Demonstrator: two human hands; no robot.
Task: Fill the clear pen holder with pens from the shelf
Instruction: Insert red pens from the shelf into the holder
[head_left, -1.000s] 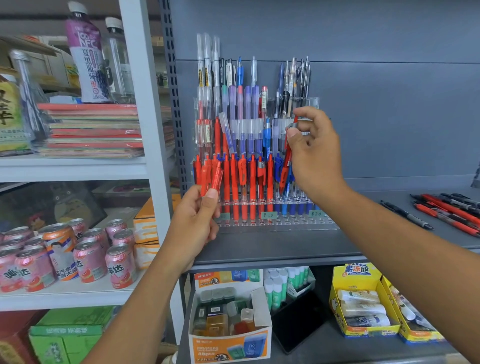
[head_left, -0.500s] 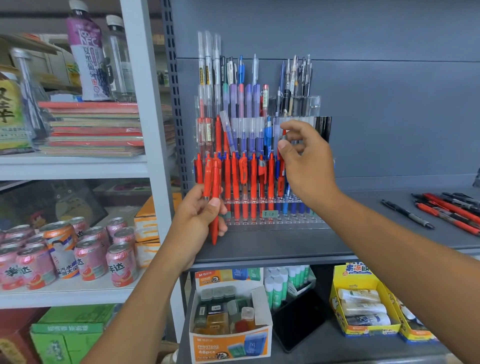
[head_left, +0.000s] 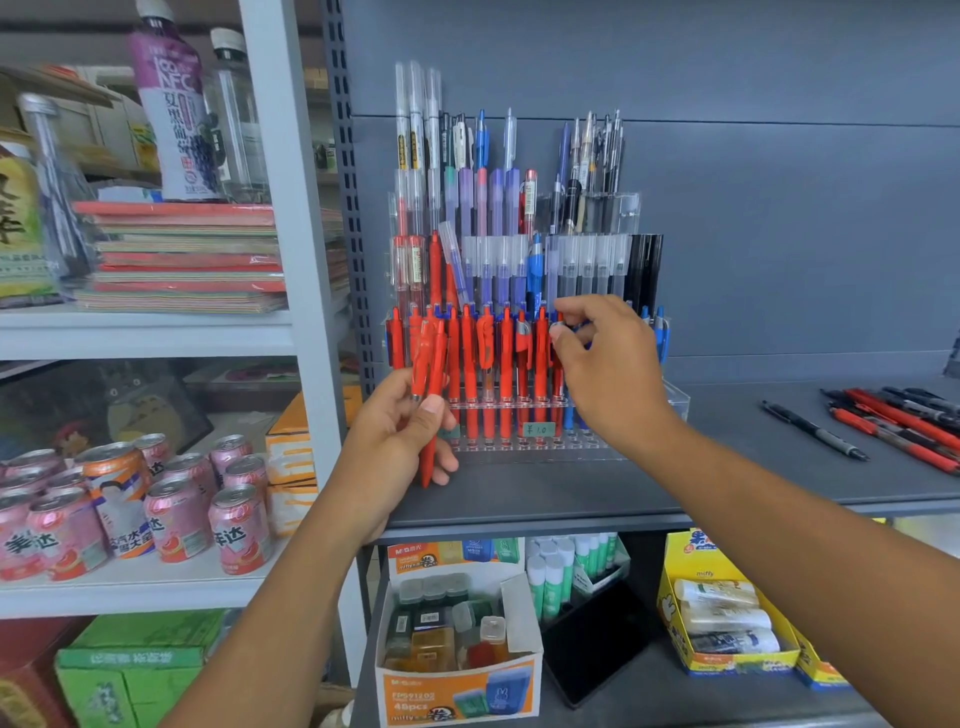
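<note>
The clear tiered pen holder (head_left: 676, 401) stands on the grey shelf (head_left: 727, 483), its rows packed with red, blue, purple and black pens. My left hand (head_left: 395, 441) is in front of the holder's left end, closed around two red pens (head_left: 431, 374) held upright. My right hand (head_left: 608, 374) is at the front row, thumb and forefinger pinching the top of a red pen (head_left: 557, 379) that stands in a slot just right of the other red ones. More loose red and black pens (head_left: 893, 421) lie on the shelf at the far right.
A white shelf post (head_left: 291, 260) rises just left of the holder. Beyond it are stacked notebooks (head_left: 182, 254), bottles (head_left: 171, 104) and pink cans (head_left: 176, 514). Below the grey shelf sit an orange box of erasers (head_left: 457, 691), glue sticks (head_left: 550, 577) and yellow boxes (head_left: 722, 613).
My right hand has come down from the upper rows with a red pen and lowered it into the front row. My left hand's pens now stand more upright.
</note>
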